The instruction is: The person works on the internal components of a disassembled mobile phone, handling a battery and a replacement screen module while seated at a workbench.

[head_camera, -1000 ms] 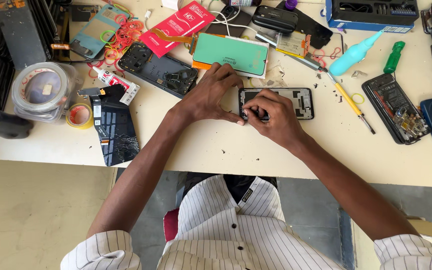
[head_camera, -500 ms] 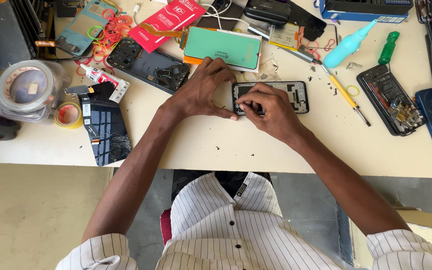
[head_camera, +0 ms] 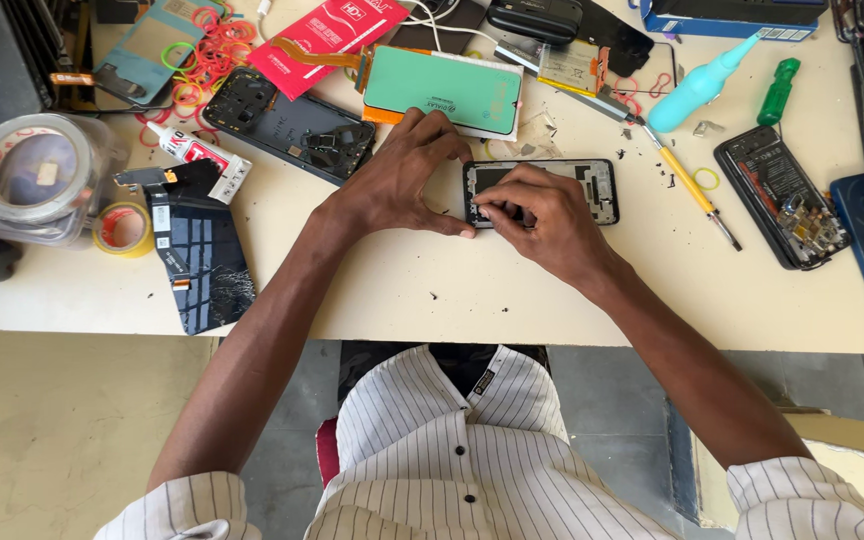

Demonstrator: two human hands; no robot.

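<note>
phone frame (head_camera: pixel 592 185): mid-desk, near the front edge
left hand (head_camera: pixel 402 180): fingers pressed on the frame's left end, pinning it
right hand (head_camera: pixel 542 215): fingertips pinched together inside the frame, can't tell on what
step: looks like picking bits out; next needs a steady pull

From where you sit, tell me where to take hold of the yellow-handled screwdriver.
Grip the yellow-handled screwdriver by its yellow handle, coming from above with the right hand. It lies flat and slanted on the table, metal tip toward the near right, so the thicker handle probably offers the surest hold.
</note>
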